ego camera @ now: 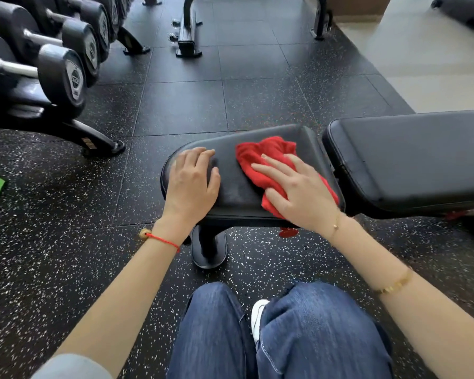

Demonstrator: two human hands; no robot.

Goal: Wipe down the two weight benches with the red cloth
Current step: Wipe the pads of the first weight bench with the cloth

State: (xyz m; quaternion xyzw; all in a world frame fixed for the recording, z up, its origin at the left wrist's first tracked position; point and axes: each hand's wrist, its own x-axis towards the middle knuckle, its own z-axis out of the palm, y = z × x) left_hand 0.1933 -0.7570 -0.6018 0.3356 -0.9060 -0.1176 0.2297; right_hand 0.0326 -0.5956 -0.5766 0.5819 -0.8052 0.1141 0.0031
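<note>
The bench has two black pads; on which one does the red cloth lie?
The red cloth lies on the smaller seat pad, under the right hand; the long back pad is bare.

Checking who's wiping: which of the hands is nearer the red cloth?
Right. The right hand presses flat on the red cloth on the seat pad. The left hand rests on the bare pad beside the cloth, apart from it.

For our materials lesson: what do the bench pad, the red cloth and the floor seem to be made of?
Seat pad: probably vinyl or faux leather, smooth black with a soft sheen and rounded, padded edge.
Red cloth: seemingly terry or microfibre, fuzzy and matte, crumpled in soft folds.
Floor: likely rubber tiles, matte black with white flecks and visible seams.
</note>
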